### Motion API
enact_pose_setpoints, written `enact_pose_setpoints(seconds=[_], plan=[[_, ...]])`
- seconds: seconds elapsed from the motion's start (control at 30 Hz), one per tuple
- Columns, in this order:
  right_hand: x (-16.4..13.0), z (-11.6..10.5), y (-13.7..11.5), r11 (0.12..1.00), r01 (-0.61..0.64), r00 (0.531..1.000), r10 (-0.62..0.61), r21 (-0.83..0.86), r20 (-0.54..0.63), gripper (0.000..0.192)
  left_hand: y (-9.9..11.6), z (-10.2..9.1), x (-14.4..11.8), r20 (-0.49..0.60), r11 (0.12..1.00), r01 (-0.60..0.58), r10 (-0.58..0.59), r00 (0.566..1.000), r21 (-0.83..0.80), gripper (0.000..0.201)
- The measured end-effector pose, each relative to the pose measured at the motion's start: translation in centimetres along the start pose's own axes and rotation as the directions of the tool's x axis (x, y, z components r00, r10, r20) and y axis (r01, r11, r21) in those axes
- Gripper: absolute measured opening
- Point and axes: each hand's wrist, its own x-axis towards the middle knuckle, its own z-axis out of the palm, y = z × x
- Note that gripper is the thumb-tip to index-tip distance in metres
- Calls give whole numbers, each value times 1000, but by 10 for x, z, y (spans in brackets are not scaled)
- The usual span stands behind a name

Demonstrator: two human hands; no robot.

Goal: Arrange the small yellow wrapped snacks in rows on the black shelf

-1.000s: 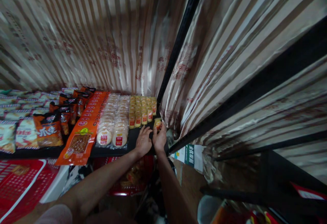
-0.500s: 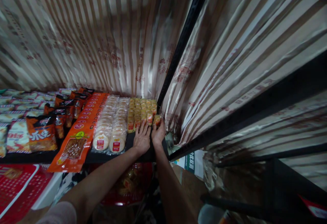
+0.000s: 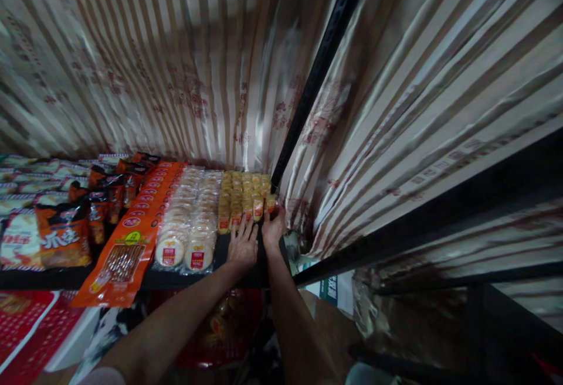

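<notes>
Item: small yellow snack pack [image 3: 271, 203], far-right shelf [image 3: 246, 268] corner, my right hand [image 3: 273, 230] pinching it, long axis running away from me; my left hand [image 3: 243, 244] flat and spread beside the yellow pack rows [image 3: 243, 194]

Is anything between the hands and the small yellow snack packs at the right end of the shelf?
Nothing visible. The right hand touches the endmost yellow snack pack; the left hand lies flat on the shelf, fingertips at the front row of packs.

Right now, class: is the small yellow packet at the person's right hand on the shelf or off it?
On it: the small yellow packet sits on the black shelf, right hand touching.
</notes>
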Motion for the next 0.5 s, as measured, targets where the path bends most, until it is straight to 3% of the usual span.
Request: enact_pose_setpoints(seconds=[0.27,0.5], plan=[[3,5,4,997,47,999,-48,63,14,23,-5,10,-4,-40,999,-33,34,999,35,48],[4,6,4,995,73,997,-76,73,31,20,-4,7,-4,-35,999,-33,34,999,34,46]])
